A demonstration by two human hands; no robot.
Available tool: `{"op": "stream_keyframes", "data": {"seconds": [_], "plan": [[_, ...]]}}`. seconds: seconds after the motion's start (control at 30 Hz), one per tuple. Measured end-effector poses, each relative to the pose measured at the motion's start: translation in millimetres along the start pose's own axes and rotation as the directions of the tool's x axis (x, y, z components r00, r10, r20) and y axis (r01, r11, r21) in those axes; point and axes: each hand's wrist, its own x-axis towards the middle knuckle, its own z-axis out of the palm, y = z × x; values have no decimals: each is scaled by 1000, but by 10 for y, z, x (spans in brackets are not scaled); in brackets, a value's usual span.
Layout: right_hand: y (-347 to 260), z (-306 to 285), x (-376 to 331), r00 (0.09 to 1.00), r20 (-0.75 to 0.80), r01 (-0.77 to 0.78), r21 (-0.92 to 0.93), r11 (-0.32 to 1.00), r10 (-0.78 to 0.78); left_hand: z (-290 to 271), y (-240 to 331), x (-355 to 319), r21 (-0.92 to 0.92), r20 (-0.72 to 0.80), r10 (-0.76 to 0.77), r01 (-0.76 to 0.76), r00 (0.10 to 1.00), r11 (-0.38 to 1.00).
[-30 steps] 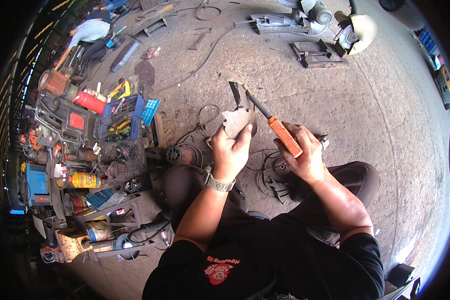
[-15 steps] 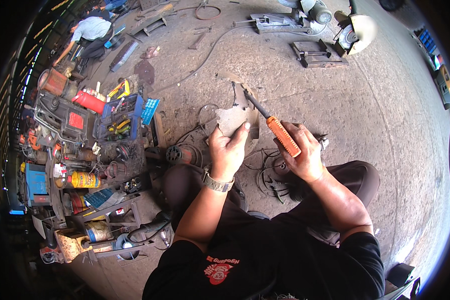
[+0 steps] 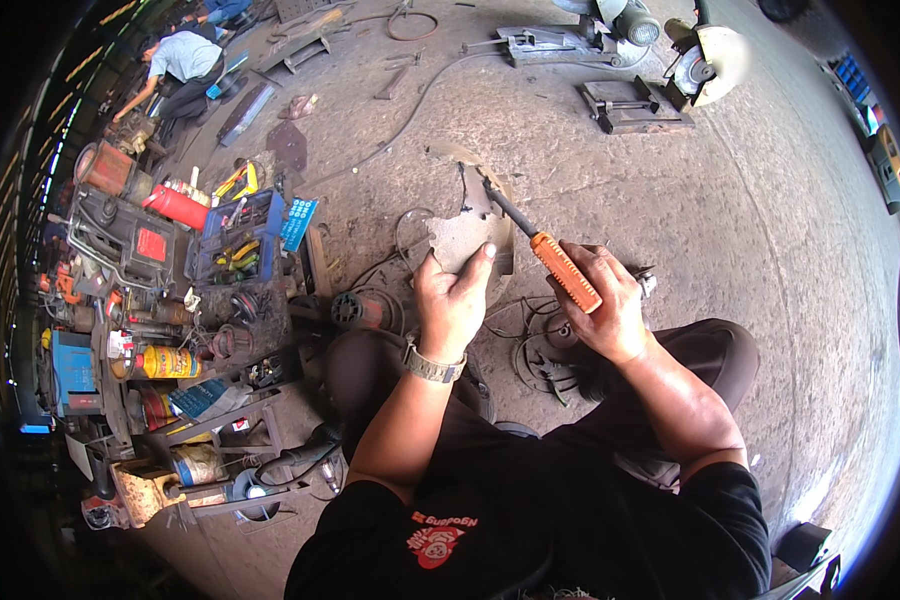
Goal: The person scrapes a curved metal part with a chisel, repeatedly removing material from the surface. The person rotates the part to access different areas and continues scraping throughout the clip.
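Observation:
My left hand (image 3: 452,300), with a watch on its wrist, grips a thin grey sheet (image 3: 455,243) between thumb and fingers. The sheet has a ragged left edge and a narrow dark-edged strip running up from it. My right hand (image 3: 610,305) is closed around the ribbed orange handle of a hand tool (image 3: 564,270) with a dark shaft. Its tip meets the upper right edge of the sheet's narrow strip; the exact contact is too small to make out. Both hands are held above the floor, in front of my crossed legs.
At left lie a blue toolbox (image 3: 238,238), a red bottle (image 3: 177,206), a yellow can (image 3: 168,361) and piled tools. An angle grinder (image 3: 355,310) sits by my left knee. Cut-off saws (image 3: 705,68) stand at the far right. A person (image 3: 185,58) crouches far left.
The sheet, my left hand and the tool's tip have shifted very slightly left. Both grips are unchanged, and the right hand is almost still.

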Motion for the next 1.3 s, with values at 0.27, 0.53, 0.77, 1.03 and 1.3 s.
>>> {"op": "stream_keyframes", "data": {"seconds": [0.27, 0.53, 0.77, 1.03, 1.3], "plan": [[73, -144, 1, 979, -78, -172, 183, 968, 189, -23, -119, 26, 282, 23, 130, -132, 991, 950], [21, -214, 29, 831, 58, -487, 555, 674, 553, 6, 5, 3, 265, 53, 86, -98, 995, 959], [230, -268, -12, 805, 75, -500, 620, 605, 588, -86, -15, 46, 188, 123, 30, -53, 992, 981], [311, -678, 221, 825, 105, -529, 488, 695, 555, -104, 72, 58, 240, 197, -91, 42, 976, 970], [429, -1022, 781, 855, 171, -519, 236, 822, 490, -196, 180, 67, 256, 195, -43, -9, 980, 967]]}}
